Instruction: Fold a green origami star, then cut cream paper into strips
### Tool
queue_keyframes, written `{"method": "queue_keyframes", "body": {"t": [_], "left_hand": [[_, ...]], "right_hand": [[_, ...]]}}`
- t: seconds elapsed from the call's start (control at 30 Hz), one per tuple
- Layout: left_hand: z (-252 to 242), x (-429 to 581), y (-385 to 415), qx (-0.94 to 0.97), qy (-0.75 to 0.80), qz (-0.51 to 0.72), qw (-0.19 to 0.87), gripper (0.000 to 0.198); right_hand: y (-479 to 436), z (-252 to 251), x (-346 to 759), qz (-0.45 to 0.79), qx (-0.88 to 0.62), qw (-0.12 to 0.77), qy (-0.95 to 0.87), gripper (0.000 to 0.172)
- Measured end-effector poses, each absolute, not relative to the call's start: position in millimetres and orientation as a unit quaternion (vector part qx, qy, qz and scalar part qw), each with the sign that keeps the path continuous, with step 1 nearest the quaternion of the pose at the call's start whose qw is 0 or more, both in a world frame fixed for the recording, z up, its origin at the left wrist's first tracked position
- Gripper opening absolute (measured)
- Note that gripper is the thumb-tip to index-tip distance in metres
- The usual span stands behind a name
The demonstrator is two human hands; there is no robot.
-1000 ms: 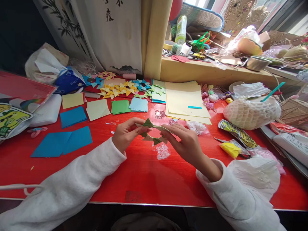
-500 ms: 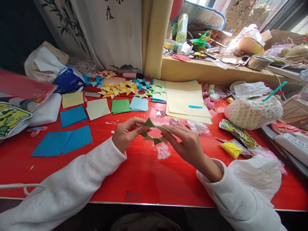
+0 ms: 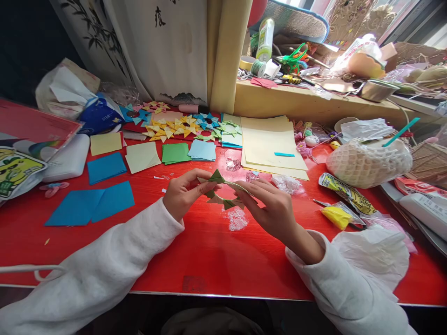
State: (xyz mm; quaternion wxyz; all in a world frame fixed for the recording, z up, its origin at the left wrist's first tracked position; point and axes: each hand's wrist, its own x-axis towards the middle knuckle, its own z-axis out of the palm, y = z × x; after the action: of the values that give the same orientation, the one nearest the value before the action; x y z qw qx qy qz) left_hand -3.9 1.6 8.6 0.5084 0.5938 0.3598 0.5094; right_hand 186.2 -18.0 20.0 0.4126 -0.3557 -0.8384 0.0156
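Both hands hold a green and pale folded-paper ring [image 3: 228,204] with pointed tips, raised above the red table [image 3: 223,260]. My left hand [image 3: 182,194] pinches its left side between thumb and fingers, beside a dark green triangular point. On the right side, my right hand [image 3: 270,204] is closed on the ring, its fingers covering part of the paper. Behind the hands lie a green paper stack [image 3: 175,153] and a light blue paper stack [image 3: 201,150]. Blue paper sheets [image 3: 89,204] rest left of my left hand.
Yellow folded-paper stars [image 3: 171,129] lie at the back, beside large cream sheets [image 3: 267,139]. To the right are a net-wrapped round object [image 3: 368,163], a yellow packet [image 3: 337,216] and crumpled white paper [image 3: 372,256]. A tissue pack [image 3: 101,114] stands back left.
Almost nothing differs. Both hands keep their grip on the paper ring in the same place, and the view has shifted very slightly.
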Motion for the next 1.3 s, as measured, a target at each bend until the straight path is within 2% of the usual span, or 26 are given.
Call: {"method": "queue_keyframes", "body": {"t": [0.77,1.1,1.3], "left_hand": [[10.5,-2.8,-0.2,0.590,0.355,0.510,0.515,0.013],[9.2,-4.3,-0.9,0.616,0.349,0.498,0.501,0.013],[10.2,-5.7,-2.7,0.626,0.363,0.465,0.510,0.016]], "right_hand": [[-19.0,24.7,184.1,0.114,-0.391,0.404,-0.819,0.023],[-18.3,22.6,184.5,0.088,-0.378,0.396,-0.832,0.021],[-18.9,24.6,183.6,0.170,-0.401,0.392,-0.810,0.020]]}}
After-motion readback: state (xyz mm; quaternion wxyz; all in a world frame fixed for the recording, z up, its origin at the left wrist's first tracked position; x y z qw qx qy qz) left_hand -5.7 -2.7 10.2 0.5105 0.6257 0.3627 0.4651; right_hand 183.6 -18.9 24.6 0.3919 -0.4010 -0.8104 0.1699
